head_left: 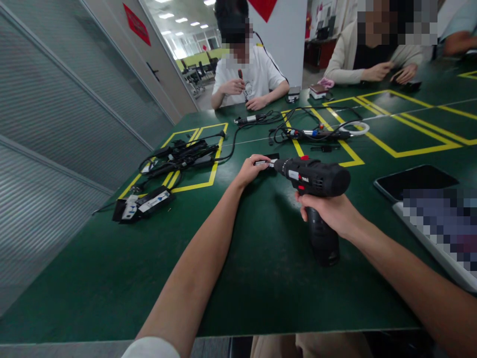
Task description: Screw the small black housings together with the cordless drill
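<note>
My right hand (328, 211) is wrapped round the grip of a black cordless drill (316, 176) with red accents, its chuck turned to the left. The drill's tip meets a small flat black piece (275, 158) lying on the table, and a pale part shows under my fingers there. My left hand (253, 170) holds this piece from its left side, fingers closed on it close to the tip. What the piece is exactly I cannot make out, since my fingers and the chuck cover part of it.
Bundled black cables (182, 156) and black pieces with white labels (154, 200) lie left on the green table (231, 298). A corded tool (309, 133) lies beyond the drill. Two devices, one a black tablet (417, 181), lie right. People sit opposite, one holding a screwdriver (240, 75).
</note>
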Tool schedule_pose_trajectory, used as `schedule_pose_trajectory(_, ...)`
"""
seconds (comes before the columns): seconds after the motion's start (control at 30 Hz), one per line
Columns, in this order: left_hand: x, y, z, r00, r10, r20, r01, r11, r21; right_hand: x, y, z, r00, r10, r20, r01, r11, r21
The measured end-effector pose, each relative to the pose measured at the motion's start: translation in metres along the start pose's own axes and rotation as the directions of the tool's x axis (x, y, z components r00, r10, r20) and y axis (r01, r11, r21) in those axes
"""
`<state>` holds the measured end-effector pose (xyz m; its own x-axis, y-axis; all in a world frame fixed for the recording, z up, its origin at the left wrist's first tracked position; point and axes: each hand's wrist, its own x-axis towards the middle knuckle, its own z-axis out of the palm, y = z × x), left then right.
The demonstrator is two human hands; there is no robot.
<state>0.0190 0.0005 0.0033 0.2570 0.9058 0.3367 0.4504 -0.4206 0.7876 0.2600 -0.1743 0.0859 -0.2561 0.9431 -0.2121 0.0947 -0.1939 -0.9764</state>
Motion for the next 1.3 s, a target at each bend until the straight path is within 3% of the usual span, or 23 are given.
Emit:
schedule_pose_trajectory(0.5, -0.0013, 0.0033, -0.0003, 1.0, -0.027, 0.0, 0.027, 0.999, 0.032, -0.0005, -0.0004, -0.0005, 1.0, -0.026, 0.01, 0.026, 1.0, -0.016)
schedule_pose_trajectory(0.9, 0.0002, -0.0005, -0.0027, 0.997, 0.047, 0.058, -0.053, 0.991, 0.121, -0.0004, -0.0013, -0.001, 1.0, -0.003, 0.02, 0.003, 1.0, -0.019)
schedule_pose_trajectory(1.3, -0.0014, 0.0017, -0.0053, 0.996, 0.022, 0.088, -0.032, 0.993, 0.113, 0.0, -0.0012, 0.0, 1.0, 0.004, -0.004, -0.004, 1.0, 0.006)
